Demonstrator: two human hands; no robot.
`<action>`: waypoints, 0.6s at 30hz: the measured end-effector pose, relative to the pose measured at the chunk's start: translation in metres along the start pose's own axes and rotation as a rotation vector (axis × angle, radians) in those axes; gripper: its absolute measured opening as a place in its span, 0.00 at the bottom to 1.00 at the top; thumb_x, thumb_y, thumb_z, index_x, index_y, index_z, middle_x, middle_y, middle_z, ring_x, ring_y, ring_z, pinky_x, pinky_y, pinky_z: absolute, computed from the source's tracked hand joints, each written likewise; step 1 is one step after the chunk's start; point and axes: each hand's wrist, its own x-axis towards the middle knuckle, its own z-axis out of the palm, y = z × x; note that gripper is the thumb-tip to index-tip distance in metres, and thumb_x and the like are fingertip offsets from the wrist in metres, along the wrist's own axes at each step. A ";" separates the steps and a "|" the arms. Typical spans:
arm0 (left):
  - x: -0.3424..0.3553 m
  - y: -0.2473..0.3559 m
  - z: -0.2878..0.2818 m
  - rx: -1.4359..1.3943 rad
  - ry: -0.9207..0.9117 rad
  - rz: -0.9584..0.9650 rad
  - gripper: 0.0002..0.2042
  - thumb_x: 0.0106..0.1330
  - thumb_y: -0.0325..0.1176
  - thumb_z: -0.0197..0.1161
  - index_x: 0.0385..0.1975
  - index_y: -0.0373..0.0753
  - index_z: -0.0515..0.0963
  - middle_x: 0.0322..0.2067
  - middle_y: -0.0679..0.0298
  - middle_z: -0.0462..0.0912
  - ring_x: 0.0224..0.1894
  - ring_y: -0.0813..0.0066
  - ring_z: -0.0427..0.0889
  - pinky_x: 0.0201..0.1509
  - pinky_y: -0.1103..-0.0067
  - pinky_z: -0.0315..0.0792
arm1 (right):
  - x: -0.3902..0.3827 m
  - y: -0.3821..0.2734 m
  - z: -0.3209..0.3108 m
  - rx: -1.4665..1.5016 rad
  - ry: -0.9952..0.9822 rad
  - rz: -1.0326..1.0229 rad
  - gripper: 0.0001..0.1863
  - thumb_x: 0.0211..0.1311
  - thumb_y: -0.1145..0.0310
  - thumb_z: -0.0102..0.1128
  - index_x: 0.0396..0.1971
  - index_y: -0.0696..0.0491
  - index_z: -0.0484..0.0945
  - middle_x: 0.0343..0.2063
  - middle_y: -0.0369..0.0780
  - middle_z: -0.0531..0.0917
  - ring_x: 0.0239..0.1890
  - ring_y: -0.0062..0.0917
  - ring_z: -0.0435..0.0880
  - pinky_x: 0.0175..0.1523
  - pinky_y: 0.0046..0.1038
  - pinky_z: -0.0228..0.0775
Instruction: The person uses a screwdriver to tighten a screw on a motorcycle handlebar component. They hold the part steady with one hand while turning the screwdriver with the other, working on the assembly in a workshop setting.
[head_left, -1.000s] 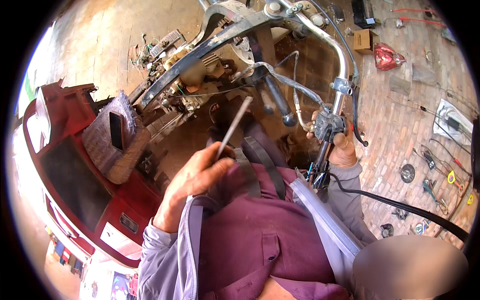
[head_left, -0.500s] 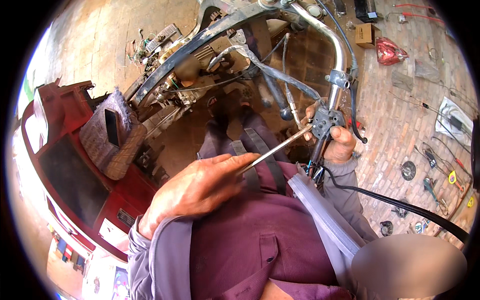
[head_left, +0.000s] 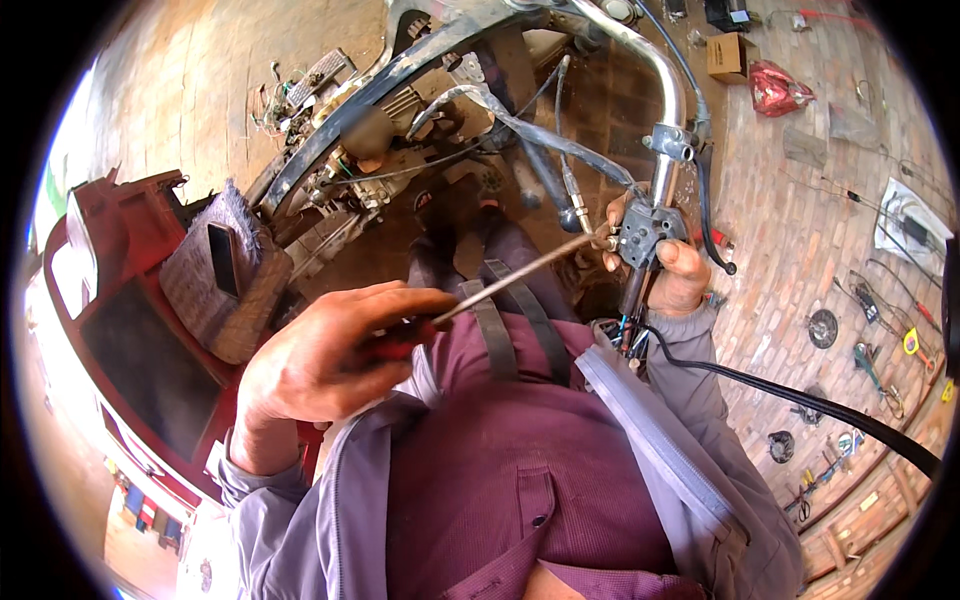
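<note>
My left hand [head_left: 325,350] is wrapped around the red handle of a screwdriver [head_left: 520,278]. Its long shaft slants up to the right, with the tip by the fingertips of my right hand [head_left: 680,278]. Those right fingers and thumb grip a dark switch housing [head_left: 648,236] from both sides. The housing sits at the lower end of a chrome handlebar [head_left: 668,95], and its holed face is turned up. Thin coloured wires [head_left: 628,340] come out below it. Beside it hangs a black lever [head_left: 712,225].
A thick black cable [head_left: 790,405] runs to the right. Left of me stands a red vehicle body [head_left: 210,400], with a phone [head_left: 222,260] on a fluffy cloth. The bare frame [head_left: 400,85] arches ahead. Tools, a cardboard box [head_left: 727,58] and a red bag [head_left: 778,90] lie on the brick floor.
My left hand has drawn back to the left with the screwdriver, and its red handle now shows. The tip has shifted up and left to the housing's edge. My right hand keeps its grip.
</note>
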 end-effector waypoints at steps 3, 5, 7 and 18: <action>-0.009 -0.003 -0.001 -0.123 0.058 -0.099 0.28 0.50 0.21 0.57 0.56 0.28 0.72 0.41 0.55 0.79 0.41 0.70 0.80 0.44 0.77 0.75 | 0.001 0.000 -0.002 -0.031 -0.038 0.013 0.38 0.43 0.61 0.68 0.58 0.58 0.67 0.43 0.52 0.79 0.40 0.37 0.83 0.37 0.36 0.82; -0.005 -0.004 0.003 -0.068 0.101 -0.021 0.26 0.50 0.21 0.56 0.55 0.28 0.74 0.40 0.54 0.80 0.39 0.71 0.81 0.42 0.78 0.75 | 0.001 0.000 0.002 -0.041 -0.008 0.021 0.38 0.43 0.61 0.68 0.58 0.58 0.67 0.43 0.52 0.79 0.41 0.37 0.83 0.37 0.36 0.82; -0.001 0.003 0.000 -0.032 0.067 -0.062 0.26 0.49 0.20 0.56 0.54 0.28 0.75 0.40 0.54 0.80 0.37 0.71 0.82 0.42 0.79 0.75 | 0.001 -0.001 0.003 -0.037 -0.004 0.021 0.39 0.43 0.61 0.68 0.58 0.58 0.67 0.43 0.52 0.79 0.41 0.37 0.83 0.38 0.36 0.82; 0.023 0.028 -0.006 0.369 0.100 0.183 0.22 0.49 0.17 0.59 0.48 0.30 0.79 0.36 0.52 0.79 0.34 0.61 0.82 0.36 0.73 0.74 | 0.002 -0.001 -0.003 -0.057 -0.016 0.034 0.40 0.42 0.59 0.69 0.58 0.59 0.66 0.43 0.51 0.79 0.41 0.37 0.83 0.39 0.37 0.82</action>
